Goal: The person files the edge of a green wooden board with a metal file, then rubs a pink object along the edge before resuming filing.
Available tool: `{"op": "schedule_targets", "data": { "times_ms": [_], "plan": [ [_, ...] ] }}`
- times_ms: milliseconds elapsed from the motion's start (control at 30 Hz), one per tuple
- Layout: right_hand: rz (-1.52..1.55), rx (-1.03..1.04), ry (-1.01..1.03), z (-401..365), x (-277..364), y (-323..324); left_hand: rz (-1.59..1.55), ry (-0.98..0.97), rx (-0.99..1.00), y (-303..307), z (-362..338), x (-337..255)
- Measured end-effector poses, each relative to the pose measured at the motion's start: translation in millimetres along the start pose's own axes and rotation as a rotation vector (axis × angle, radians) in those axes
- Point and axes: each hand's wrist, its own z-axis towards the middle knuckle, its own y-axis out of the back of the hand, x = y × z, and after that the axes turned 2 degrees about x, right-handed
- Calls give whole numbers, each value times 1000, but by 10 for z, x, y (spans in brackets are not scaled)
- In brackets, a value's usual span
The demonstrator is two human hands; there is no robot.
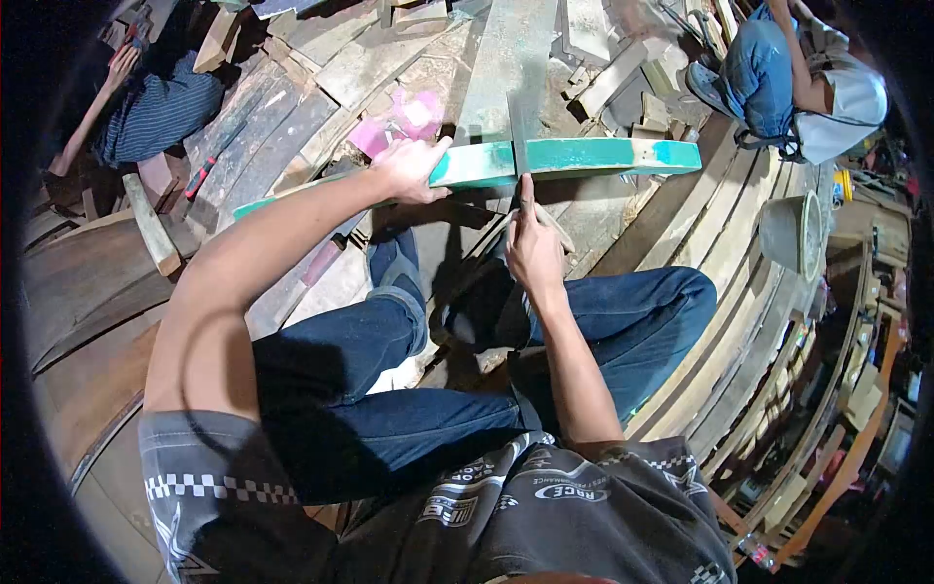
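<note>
A long, slightly curved piece of wood (613, 156) with worn green and white paint lies crosswise in front of me, above my knees. My left hand (413, 170) is closed around it left of its middle, thumb toward me. In my right hand (535, 251) is the handle of a hand saw (519, 141), the index finger stretched along it. The narrow grey blade points away from me and crosses the painted wood just right of my left hand. My right fingers hide most of the handle.
Wood offcuts and boards (350, 63) cover the ground ahead. A red-handled tool (201, 178) and a wood stick (151, 229) lie left, pink scraps (413, 115) beyond my left hand. One person (165, 117) sits far left, another (764, 73) far right, near a bucket (790, 234).
</note>
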Motion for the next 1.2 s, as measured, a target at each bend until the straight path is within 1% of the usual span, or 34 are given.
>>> {"op": "schedule_targets", "data": {
  "times_ms": [100, 200, 367, 467, 567, 600, 633, 667, 733, 867, 1000, 1033, 1100, 1133, 1167, 1200],
  "plan": [
    [-22, 27, -17, 18, 29, 9, 11, -40, -106, -109, 24, 58],
    [-12, 31, -26, 12, 40, 13, 13, -43, -88, -115, 36, 70],
    [2, 63, -62, 98, 80, 39, 56, -60, -126, -141, 38, 79],
    [-6, 61, -71, 176, 67, 14, 67, -48, -109, -158, 59, 90],
    [33, 87, -94, 260, 89, 48, 40, 5, 11, 28, -27, -24],
    [54, 103, -105, 270, 100, 62, 52, -29, -59, -46, 0, 19],
    [-3, 94, -118, 262, 102, 50, 65, -64, -130, -156, 39, 86],
    [1, 83, -98, 235, 93, 56, 77, -99, -202, -257, 86, 152],
    [5, 57, -52, 158, 82, 96, 70, -75, -148, -174, 50, 104],
    [-12, 149, -107, -7, 138, 213, 40, -52, -92, -109, 33, 62],
    [52, 49, -35, 43, 81, 180, 38, -54, -124, -140, 20, 78],
    [-2, 77, -53, 88, 109, 191, 34, -64, -137, -160, 24, 94],
    [-10, 56, -25, 173, 110, 153, 54, -76, -162, -162, 19, 87],
    [-15, 47, -12, 210, 111, 142, 46, -68, -136, -141, 18, 70],
    [-7, 86, -38, 250, 108, 137, 37, -58, -109, -114, 23, 57],
    [8, 52, -13, 246, 99, 125, 28, -47, -83, -87, 20, 47]
  ]
}}
